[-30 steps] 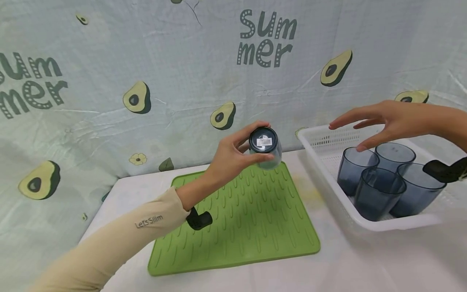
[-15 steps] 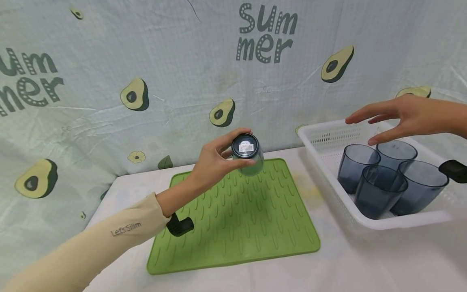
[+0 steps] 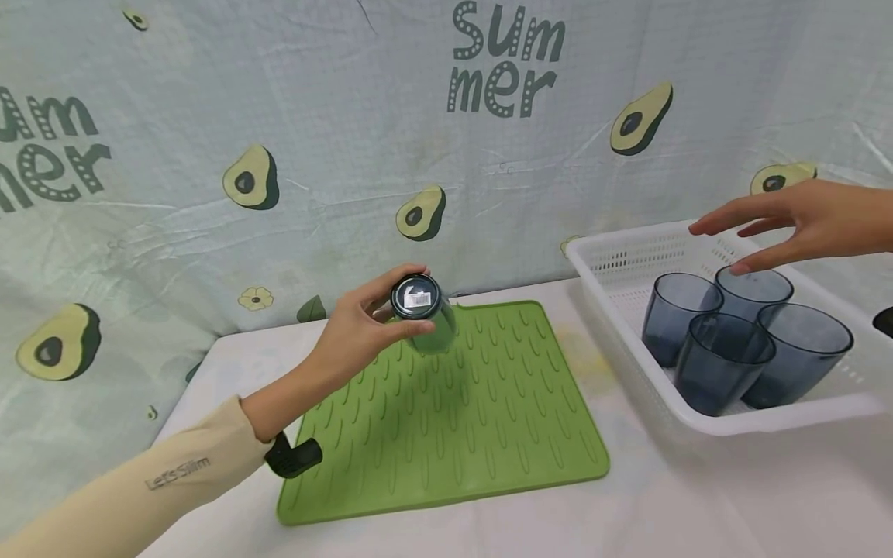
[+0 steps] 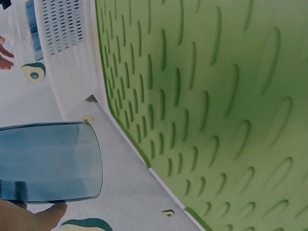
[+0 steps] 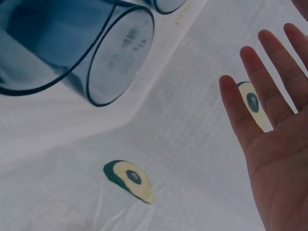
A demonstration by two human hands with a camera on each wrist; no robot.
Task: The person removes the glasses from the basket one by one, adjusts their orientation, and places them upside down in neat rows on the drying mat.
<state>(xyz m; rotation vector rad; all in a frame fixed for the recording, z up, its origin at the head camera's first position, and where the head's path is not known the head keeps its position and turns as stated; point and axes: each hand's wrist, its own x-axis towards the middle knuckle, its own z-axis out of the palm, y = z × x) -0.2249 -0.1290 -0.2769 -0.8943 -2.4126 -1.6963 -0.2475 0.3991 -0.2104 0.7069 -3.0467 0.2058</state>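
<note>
1. Left of centre in the head view, one left hand (image 3: 359, 329) grips one blue cup (image 3: 421, 307), fingers and thumb curled round its base. The cup is tipped, its base with a white label turned toward the camera, and it hangs above the upper part of the green mat (image 3: 474, 434) — not touching it.
2. In the left wrist view the same cup (image 4: 48, 161) fills the lower left of the frame, with a fingertip under it and the ribbed mat (image 4: 216, 96) across the right.
3. One green mat lies flat on the white bench (image 3: 732, 504), in the lower middle of the frame.
4. At the right, one white basket (image 3: 628, 364) stands on the bench just beside the mat. It holds four blue cups (image 3: 722, 360), all upright and crowded together.
5. In the upper right, one right hand (image 3: 802, 225) hovers above the basket — fingers spread and straight, holding nothing, thumb just above the rear cup's rim. The right wrist view shows its open palm (image 5: 274, 144) against the avocado-print cloth.
</note>
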